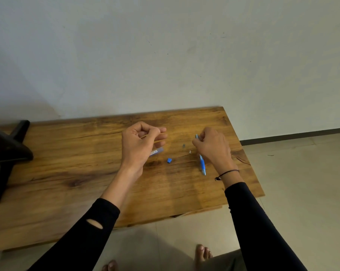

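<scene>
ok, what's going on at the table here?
A person is working on a blue plastic pen at a wooden table, seemingly with parts taken off it. The right hand grips the pen's far half. The left hand is curled, thumb against fingertips, above a clear labelled plastic tube; whether it pinches anything is too fine to tell. A small blue cap, a small grey cone and a tiny pale piece lie loose between the hands.

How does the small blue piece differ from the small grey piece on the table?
The blue piece is bright blue and blocky; the grey piece is dull grey and slimmer. The blue piece lies nearer the person, the grey piece farther back. Both sit loose on the table.
</scene>
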`<state>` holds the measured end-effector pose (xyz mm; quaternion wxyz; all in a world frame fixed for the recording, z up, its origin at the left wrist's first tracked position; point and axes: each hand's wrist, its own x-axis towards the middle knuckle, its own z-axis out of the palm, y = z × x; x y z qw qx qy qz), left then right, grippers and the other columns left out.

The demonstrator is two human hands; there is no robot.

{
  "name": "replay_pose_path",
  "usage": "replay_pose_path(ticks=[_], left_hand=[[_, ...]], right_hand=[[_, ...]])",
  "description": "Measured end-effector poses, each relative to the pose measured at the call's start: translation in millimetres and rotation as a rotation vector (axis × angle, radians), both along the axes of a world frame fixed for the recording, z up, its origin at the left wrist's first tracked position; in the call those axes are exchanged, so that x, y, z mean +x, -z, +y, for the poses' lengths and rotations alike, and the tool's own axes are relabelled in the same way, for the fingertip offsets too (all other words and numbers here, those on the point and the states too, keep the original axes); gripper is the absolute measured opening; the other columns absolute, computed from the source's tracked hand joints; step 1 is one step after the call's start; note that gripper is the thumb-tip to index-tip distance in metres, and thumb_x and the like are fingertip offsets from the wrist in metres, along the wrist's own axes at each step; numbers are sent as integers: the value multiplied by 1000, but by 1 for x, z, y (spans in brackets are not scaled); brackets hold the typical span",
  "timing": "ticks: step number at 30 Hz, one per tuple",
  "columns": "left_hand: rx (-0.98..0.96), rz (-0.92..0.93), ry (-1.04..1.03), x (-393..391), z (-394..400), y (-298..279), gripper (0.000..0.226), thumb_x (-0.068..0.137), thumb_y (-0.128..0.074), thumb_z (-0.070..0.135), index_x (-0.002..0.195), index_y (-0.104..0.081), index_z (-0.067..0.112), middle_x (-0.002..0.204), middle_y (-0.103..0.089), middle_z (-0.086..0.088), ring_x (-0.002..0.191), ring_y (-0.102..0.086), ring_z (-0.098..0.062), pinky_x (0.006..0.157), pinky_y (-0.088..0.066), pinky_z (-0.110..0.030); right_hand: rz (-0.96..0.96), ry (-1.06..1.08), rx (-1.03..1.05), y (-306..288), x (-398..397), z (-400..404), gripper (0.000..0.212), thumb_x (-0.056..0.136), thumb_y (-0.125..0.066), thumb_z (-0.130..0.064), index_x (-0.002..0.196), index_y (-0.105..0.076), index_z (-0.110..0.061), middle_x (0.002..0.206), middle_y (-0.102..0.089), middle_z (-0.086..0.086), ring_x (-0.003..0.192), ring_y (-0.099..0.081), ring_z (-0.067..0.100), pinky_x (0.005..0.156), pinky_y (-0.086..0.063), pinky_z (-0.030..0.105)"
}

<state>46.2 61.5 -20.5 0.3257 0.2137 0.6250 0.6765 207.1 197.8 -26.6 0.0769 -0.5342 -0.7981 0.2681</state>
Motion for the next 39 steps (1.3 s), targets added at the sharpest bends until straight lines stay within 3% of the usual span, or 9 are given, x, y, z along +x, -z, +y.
replay_pose_path(ticks=[2, 4, 7, 9, 15, 30, 35, 39], left_hand=[[20, -33, 23, -5, -1, -6, 31, 97, -66, -3, 72, -69, 15, 95, -86, -13, 90, -85, -27, 67, -66, -26], [36, -63, 52, -9, -3, -12, 36, 98, -63, -5, 70, -66, 16, 98, -86, -15, 94, -85, -29, 68, -65, -25], [69, -92, 95, -13, -6, -16, 44, 99, -60, -7, 65, -65, 20, 102, -85, -19, 97, -85, -31, 70, -65, -25], [86, -96, 125, -14, -8, -17, 48, 98, -60, -9, 62, -65, 22, 101, -84, -21, 95, -85, -31, 71, -66, -25], [89, -45, 220, -16, -13, -19, 48, 96, -62, -8, 61, -69, 24, 96, -85, -19, 88, -85, -28, 68, -66, -24], [73, 24, 246, -14, -13, -24, 50, 96, -62, -14, 60, -68, 20, 90, -85, -17, 81, -85, -25, 66, -66, -24], [43, 67, 235, -13, -14, -22, 40, 96, -62, -15, 65, -63, 11, 88, -85, -16, 80, -85, -24, 66, -67, -25], [36, 79, 230, -12, -14, -20, 39, 96, -63, -16, 66, -62, 9, 87, -85, -15, 78, -85, -22, 67, -67, -25]], right_hand=[[209, -130, -17, -9, 1, -1, 6, 104, -61, -20, 106, -64, -15, 85, -73, 5, 77, -69, 19, 72, -58, 37], [407, -295, -10, -18, 0, -9, 9, 107, -58, -15, 110, -65, -19, 81, -70, 6, 72, -65, 17, 65, -52, 31], [544, -428, 64, -22, -6, -22, 11, 111, -57, -17, 111, -68, -15, 81, -67, 12, 73, -61, 30, 66, -50, 45], [548, -489, 171, -22, -9, -24, 17, 111, -59, -22, 104, -70, -10, 81, -66, 9, 73, -58, 29, 66, -49, 50], [497, -522, 426, -21, -11, -22, 22, 105, -69, -31, 97, -75, -11, 86, -67, -1, 84, -56, 20, 74, -50, 45], [545, -537, 415, -17, -10, -19, 21, 99, -76, -30, 97, -79, -9, 87, -73, -3, 87, -55, 19, 75, -51, 48], [548, -544, 409, -15, -9, -20, 21, 99, -76, -30, 97, -79, -9, 88, -69, -11, 88, -53, 15, 78, -51, 46], [531, -552, 411, -15, -10, -20, 22, 99, -75, -31, 96, -78, -9, 88, -69, -11, 86, -55, 20, 78, -51, 49]])
